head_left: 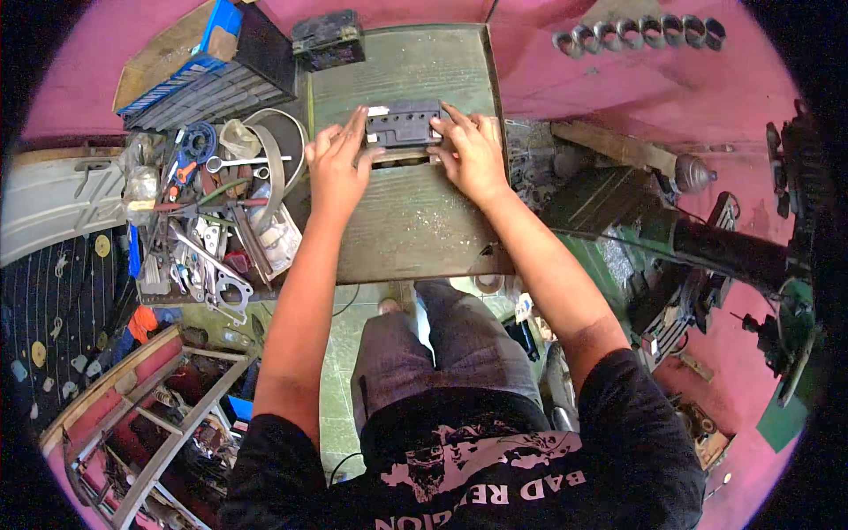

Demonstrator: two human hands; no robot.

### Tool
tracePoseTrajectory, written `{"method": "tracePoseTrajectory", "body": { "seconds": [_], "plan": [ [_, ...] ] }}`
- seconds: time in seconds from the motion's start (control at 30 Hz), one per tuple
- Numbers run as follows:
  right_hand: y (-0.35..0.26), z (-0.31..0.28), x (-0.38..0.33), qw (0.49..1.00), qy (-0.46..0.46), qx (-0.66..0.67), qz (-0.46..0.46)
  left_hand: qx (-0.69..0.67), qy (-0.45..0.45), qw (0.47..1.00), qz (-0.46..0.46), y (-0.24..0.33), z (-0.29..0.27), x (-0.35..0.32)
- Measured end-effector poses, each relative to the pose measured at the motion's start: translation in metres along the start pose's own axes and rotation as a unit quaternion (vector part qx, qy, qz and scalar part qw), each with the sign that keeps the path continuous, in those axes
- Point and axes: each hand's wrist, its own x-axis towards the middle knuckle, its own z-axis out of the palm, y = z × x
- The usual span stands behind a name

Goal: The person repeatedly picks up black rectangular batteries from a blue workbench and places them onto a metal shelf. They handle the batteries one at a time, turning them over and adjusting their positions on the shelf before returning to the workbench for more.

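On the green-topped workbench (397, 221) lies a black motorcycle battery (406, 124). A row of small round holes runs along it, and pale patches show at its corners. My left hand (340, 163) grips its left end, fingers along the side and thumb at the near edge. At the opposite end my right hand (474, 157) holds it in the same way, fingers bent over the corner. A thin light-brown strip shows under the near edge of the battery; what it is I cannot make out. Pale crumbs are scattered on the bench nearer to me.
Another dark battery (327, 40) stands at the back left corner. Left of the bench lie heaped tools, including a combination wrench (247, 162) and a metal gasket (233, 296), below a blue-and-black box (208, 71). Metal rings (629, 34) line the pink wall; a dark machine (733, 243) is at right.
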Motion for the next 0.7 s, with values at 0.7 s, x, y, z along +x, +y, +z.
{"method": "tracePoseTrajectory", "body": {
  "seconds": [0.7],
  "plan": [
    [-0.037,0.014,-0.003,0.968,0.047,-0.241,0.05,0.16,0.124,0.971,0.127,-0.002,0.01,0.007]
  ]
}}
